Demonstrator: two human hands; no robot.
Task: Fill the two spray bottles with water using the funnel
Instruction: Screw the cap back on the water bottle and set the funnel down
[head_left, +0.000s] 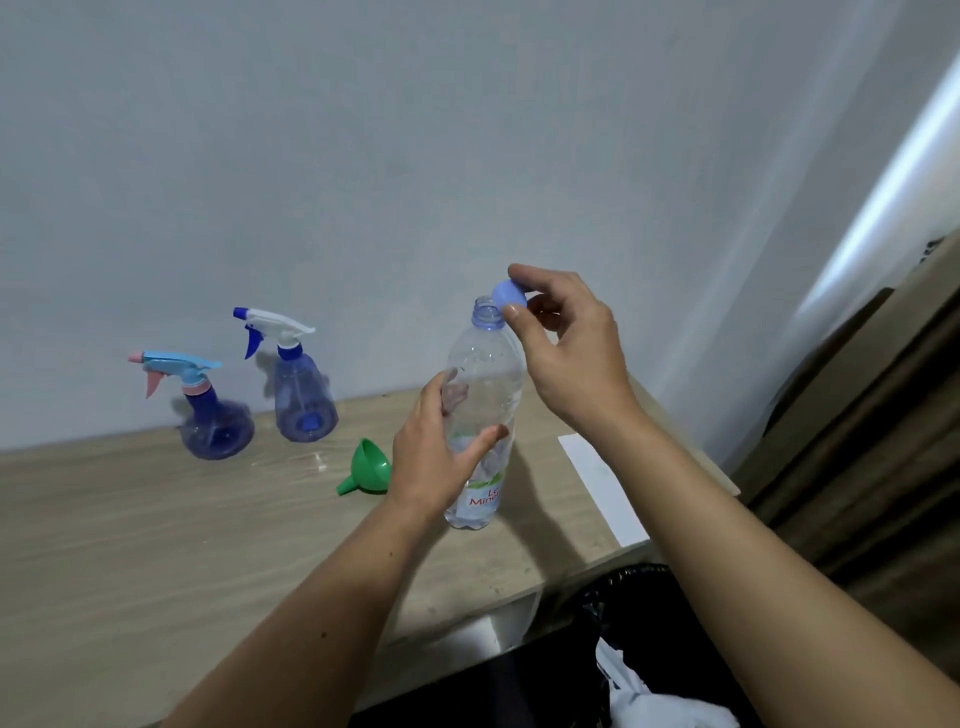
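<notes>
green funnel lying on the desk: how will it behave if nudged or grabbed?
The green plastic funnel lies on its side on the wooden desk, so a nudge would probably roll it in an arc. It looks thin-walled: likely light, fairly stiff, easily pinched at the rim.

A plain pale wall fills the top. Below it sits a light wooden bench. At 3 o'clock hang brown curtains, with a bright strip of light above them. At 5 o'clock sits something black.
</notes>
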